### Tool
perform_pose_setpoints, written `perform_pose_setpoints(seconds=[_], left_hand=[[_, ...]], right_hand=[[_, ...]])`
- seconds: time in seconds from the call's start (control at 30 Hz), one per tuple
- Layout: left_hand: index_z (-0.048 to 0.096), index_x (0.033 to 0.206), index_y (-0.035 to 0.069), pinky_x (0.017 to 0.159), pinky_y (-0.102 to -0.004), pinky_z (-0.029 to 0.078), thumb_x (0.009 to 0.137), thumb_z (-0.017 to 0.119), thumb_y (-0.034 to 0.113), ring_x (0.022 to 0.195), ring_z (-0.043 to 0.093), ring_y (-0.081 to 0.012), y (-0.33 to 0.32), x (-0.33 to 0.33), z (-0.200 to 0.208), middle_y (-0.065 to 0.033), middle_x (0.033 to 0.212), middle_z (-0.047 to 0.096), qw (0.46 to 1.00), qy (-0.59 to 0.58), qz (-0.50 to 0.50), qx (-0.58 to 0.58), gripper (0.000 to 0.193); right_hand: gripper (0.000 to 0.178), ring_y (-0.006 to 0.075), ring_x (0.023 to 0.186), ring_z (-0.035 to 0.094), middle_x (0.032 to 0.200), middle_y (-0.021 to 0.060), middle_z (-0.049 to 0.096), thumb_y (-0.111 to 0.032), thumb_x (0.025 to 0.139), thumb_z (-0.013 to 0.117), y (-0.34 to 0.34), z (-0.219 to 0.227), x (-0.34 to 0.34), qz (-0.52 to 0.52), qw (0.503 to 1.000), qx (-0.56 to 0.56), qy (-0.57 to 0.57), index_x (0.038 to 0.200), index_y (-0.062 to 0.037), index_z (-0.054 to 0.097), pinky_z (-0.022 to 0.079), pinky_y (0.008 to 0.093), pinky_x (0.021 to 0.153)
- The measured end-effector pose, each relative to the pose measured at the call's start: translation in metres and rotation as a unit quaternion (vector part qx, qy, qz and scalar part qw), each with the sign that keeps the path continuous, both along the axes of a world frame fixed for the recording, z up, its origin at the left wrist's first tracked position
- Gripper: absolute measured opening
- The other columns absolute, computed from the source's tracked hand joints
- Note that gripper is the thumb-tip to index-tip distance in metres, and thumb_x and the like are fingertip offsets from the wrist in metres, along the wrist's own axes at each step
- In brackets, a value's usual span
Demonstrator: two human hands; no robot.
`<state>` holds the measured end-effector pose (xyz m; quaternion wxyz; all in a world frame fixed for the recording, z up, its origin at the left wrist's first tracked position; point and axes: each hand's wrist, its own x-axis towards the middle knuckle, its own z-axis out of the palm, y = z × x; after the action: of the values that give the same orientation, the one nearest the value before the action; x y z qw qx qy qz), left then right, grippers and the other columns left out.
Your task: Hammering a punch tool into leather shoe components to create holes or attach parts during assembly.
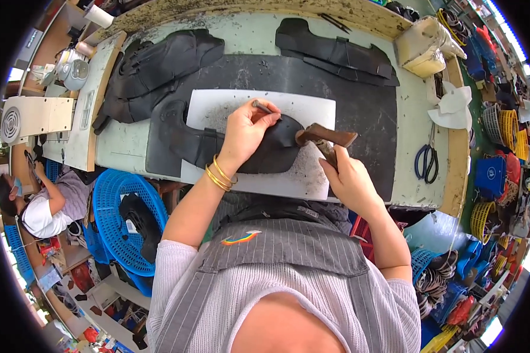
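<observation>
A black leather shoe-upper piece (277, 154) lies on a white cutting board (313, 174), its longer end running out past the board's left edge. My left hand (244, 134) rests over it, fingers closed on a short metal punch (264, 107); the punch's lower tip is hard to make out. In my right hand (354, 181) is a hammer (335, 136) with a rusty brown head, gripped by its handle close to the head. The hammer head hangs beside the piece's right end, apart from the punch.
Stacked black leather pieces (144, 76) lie at the left, others (338, 50) at the back right. Blue-handled scissors (427, 159) and a cream tub (421, 47) stand right. A blue basket (109, 203) is left, near another person (47, 206).
</observation>
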<state>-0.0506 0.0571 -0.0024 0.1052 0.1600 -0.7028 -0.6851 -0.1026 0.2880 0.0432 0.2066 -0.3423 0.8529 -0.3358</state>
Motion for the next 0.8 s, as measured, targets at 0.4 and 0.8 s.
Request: perform_pose_setpoints(seconds=[0.4, 0.8], left_hand=[[0.058, 0.088, 0.001, 0.071, -0.0232, 0.049, 0.085, 0.063, 0.003, 0.075, 0.06, -0.0079, -0.002, -0.001, 0.003, -0.0025, 0.08, 0.064, 1.0, 0.002, 0.024, 0.012, 0.006], [0.056, 0.091, 0.002, 0.074, -0.0287, 0.051, 0.089, 0.053, 0.002, 0.081, 0.063, -0.0159, 0.003, -0.003, 0.01, -0.0085, 0.086, 0.064, 0.997, -0.035, 0.013, -0.061, 0.004]], right_hand=[[0.026, 0.0436, 0.064, 0.057, 0.066, 0.0254, 0.056, -0.02, 0.088, 0.059, -0.011, 0.033, -0.028, -0.043, 0.999, 0.01, -0.01, 0.087, 0.0006, 0.043, 0.044, 0.0432, 0.054], [0.019, 0.0266, 0.052, 0.041, 0.062, 0.0175, 0.048, -0.011, 0.088, 0.057, -0.003, 0.037, -0.018, -0.004, 0.999, -0.039, -0.022, 0.089, 0.0014, 0.043, 0.039, 0.0346, 0.052]])
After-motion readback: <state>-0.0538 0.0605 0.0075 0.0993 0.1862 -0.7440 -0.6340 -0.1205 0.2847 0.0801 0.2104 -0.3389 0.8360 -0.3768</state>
